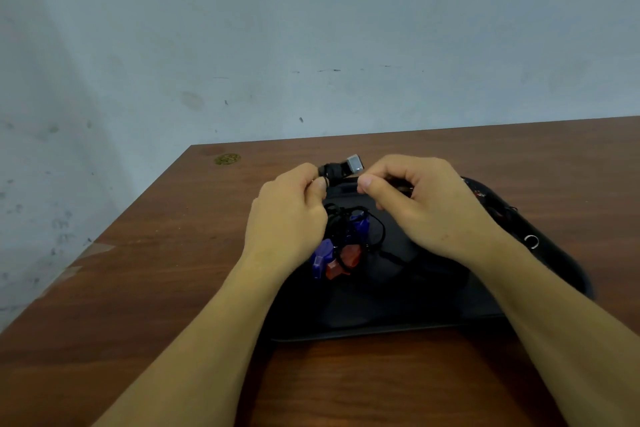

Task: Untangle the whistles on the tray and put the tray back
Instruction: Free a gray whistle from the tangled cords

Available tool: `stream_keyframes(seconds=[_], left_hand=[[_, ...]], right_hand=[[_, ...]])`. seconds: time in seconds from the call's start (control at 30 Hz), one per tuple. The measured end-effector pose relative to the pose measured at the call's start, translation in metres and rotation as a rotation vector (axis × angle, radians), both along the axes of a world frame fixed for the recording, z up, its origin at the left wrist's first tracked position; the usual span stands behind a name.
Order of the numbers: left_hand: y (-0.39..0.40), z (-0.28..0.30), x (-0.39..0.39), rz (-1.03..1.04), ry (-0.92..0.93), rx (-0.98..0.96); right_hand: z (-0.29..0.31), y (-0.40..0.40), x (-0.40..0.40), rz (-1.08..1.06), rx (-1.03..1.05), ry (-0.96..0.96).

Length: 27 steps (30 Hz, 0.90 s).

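A black tray (398,319) lies on the brown wooden table (173,253). Above it my left hand (289,218) and my right hand (419,198) hold up a bundle of whistles on tangled black cords (346,218). A black whistle with a grey mouthpiece (346,166) sticks up between the two hands; my left fingers pinch the cord at its ring. My right thumb and fingers pinch a cord just right of it. Two blue whistles (322,256) and a red whistle (343,260) dangle below my left hand. More cords and a metal ring (531,241) lie on the tray's right side.
A grey wall rises right behind the table. The table's left edge runs diagonally from the far corner toward me. A small round yellowish mark (227,159) sits near the far left corner.
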<state>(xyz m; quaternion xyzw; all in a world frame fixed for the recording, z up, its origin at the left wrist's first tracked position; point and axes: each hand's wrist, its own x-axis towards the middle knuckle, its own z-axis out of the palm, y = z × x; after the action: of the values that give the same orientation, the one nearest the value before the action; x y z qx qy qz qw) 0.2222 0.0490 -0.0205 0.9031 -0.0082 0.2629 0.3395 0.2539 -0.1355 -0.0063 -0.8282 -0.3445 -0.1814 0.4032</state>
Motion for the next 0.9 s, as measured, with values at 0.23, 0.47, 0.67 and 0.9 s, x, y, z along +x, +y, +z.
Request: stream_keyframes(seconds=[0.23, 0.47, 0.67, 0.9], left_hand=[[-0.005, 0.006, -0.006, -0.060, 0.005, 0.380], [-0.006, 0.006, -0.009, -0.318, -0.138, 0.489], [-0.007, 0.007, -0.011, -0.396, -0.215, 0.426], [-0.010, 0.008, -0.014, -0.520, -0.156, 0.189]], right_hand=[[0.003, -0.006, 0.004, -0.011, 0.248, 0.069], [0.005, -0.009, 0.006, -0.009, 0.337, 0.172], [0.004, -0.010, 0.011, 0.087, 0.488, 0.416], [0.000, -0.011, 0.015, 0.148, 0.555, 0.656]])
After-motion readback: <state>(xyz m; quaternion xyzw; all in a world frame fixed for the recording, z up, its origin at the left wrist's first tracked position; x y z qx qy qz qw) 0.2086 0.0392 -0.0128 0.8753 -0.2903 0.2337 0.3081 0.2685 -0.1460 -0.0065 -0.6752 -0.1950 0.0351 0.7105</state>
